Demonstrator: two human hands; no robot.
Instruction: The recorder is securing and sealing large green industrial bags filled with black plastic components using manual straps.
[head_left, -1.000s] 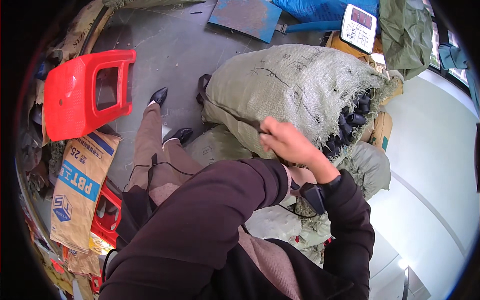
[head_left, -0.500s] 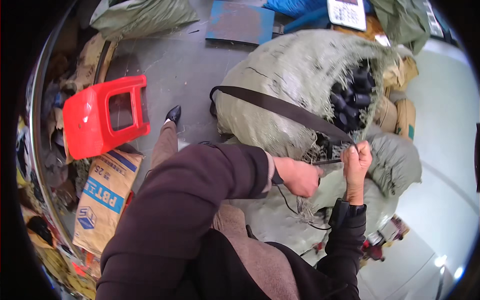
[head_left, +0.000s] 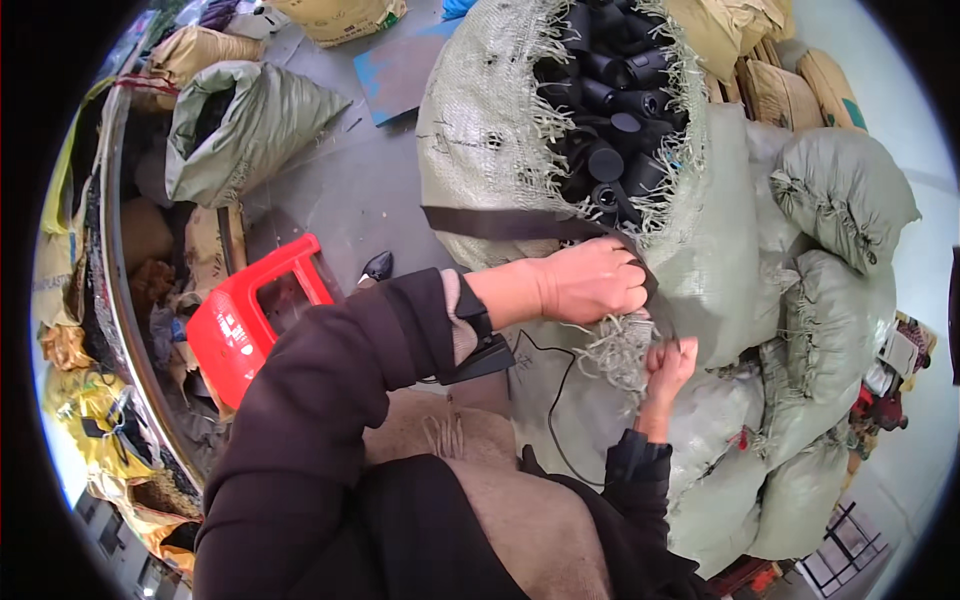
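A big woven sack (head_left: pixel 475 120) bulges in front of me, its torn, frayed mouth showing many black cylindrical plastic parts (head_left: pixel 605 160). A wide black strap (head_left: pixel 500 222) runs across the sack's near side. My left hand (head_left: pixel 595 280) is closed round the strap below the torn mouth. Lower and to the right, my right hand (head_left: pixel 670 368) has its fingers pinched near the strap's trailing end, which is blurred. Between and under the hands hangs a tangle of pale loose threads (head_left: pixel 615 355). A thin black cord (head_left: pixel 560 400) loops down below my left hand.
Full woven sacks (head_left: pixel 840 195) are piled on the right. A red plastic stool (head_left: pixel 235 325) lies tipped on the left, near a grey-green sack (head_left: pixel 245 125). Brown paper sacks (head_left: pixel 785 95) stand at the back right. A blue-and-brown board (head_left: pixel 395 75) lies on the floor.
My view has shifted, showing more of the sack's mouth and the pile. My left hand has moved up onto the strap; my right hand has dropped below it. A thin dark rod between the hands no longer shows.
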